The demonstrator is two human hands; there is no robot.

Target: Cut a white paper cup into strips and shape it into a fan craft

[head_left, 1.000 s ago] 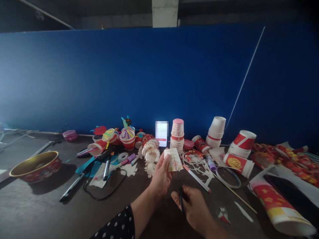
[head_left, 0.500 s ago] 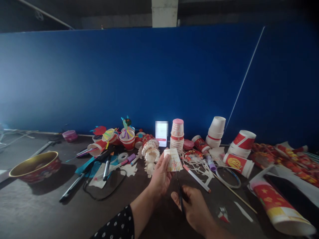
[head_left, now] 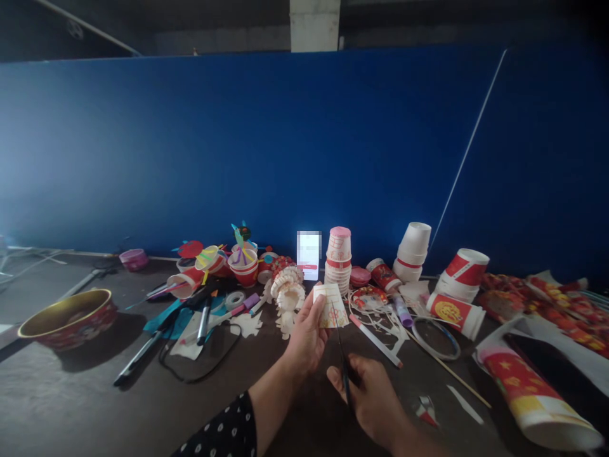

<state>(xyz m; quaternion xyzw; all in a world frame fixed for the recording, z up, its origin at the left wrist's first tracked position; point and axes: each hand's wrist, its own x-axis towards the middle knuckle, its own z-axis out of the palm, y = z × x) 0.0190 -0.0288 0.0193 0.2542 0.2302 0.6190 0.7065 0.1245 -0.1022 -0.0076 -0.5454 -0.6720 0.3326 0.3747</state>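
Between thumb and fingers, my left hand holds a white paper cup with red and yellow drawings on its side. My right hand grips a pair of dark-handled scissors. The blades point up and away from me and meet the cup's lower edge. Just behind the cup stands a stack of paper cups with a pink top. A white and orange marker lies to the right of the scissors.
A lit phone stands upright at the back. Markers, decorated cups and a gold-rimmed bowl are on the left. On the right are a tape ring, a thin stick, cut scraps and a lying red cup.
Almost nothing differs. The scissors' blades have shifted slightly against the cup's lower edge, while both hands stay in the same place.
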